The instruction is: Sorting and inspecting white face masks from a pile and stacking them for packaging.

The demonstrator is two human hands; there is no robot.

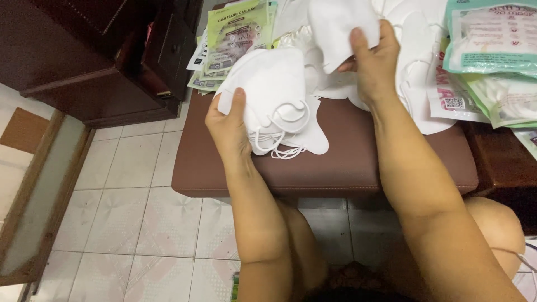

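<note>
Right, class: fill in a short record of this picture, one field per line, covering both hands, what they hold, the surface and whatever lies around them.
left hand: grips a stack of white folded fabric face masks, ear loops dangling
right hand: holds a single white face mask
surface: brown padded leather stool
around: loose white masks, green and white plastic packets
floor: pale patterned tiles

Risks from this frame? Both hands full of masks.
1. Left hand grips a stack of white masks; their ear loops dangle loose and might snag or tangle.
2. Right hand pinches one mask by an edge; it may slip.
3. Packets overhang the brown stool edge and could slide off.
</note>
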